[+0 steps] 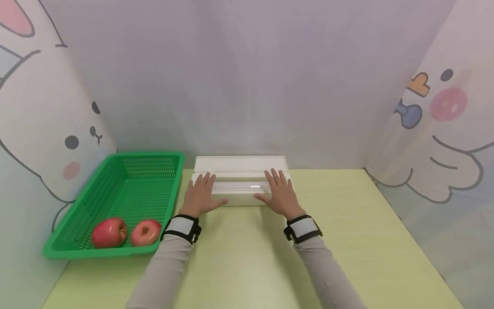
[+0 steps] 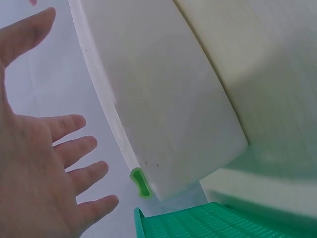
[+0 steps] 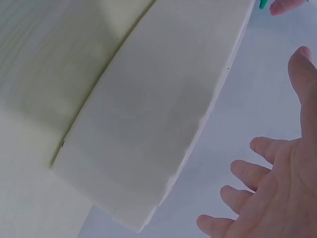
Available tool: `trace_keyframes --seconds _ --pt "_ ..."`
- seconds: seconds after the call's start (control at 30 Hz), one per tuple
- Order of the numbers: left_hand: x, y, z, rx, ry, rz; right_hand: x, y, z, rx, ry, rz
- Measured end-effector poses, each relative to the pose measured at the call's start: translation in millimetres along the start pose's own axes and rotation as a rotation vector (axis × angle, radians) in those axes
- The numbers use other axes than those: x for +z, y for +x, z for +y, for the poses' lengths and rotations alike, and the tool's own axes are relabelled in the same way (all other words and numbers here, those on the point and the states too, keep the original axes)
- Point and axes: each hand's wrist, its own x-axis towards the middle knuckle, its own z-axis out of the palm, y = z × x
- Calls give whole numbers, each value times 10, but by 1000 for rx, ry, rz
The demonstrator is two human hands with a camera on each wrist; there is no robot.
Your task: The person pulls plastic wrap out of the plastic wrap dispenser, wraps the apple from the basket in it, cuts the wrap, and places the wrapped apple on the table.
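A long white box (image 1: 241, 200) stands against the back wall, its lid (image 1: 241, 164) raised at the rear. Inside it a shiny, clear-looking roll (image 1: 241, 186) shows; it looks like cling film, though I cannot tell for sure. My left hand (image 1: 198, 197) hovers over the box's left end with fingers spread. Over the right end is my right hand (image 1: 281, 195), likewise spread. Both wrist views show the fingers apart from the box, holding nothing. A small green piece (image 2: 141, 183) sits at the box's left end in the left wrist view.
To the left stands a green plastic basket (image 1: 177, 180) with two red apples, one (image 1: 109, 232) at its near left and the other (image 1: 146, 232) beside it. Fabric walls with cartoon prints enclose the pale yellow table (image 1: 366, 240) at the back and both sides.
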Motion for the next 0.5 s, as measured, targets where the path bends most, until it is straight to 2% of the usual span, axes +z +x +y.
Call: trace_keyframes --seconds 0.2,0.5 --pt "-51 54 -17 15 20 -20 -28 91 39 -5 -31 -42" --pt "-38 156 -64 63 43 -44 -50 170 110 -61 5 -18"
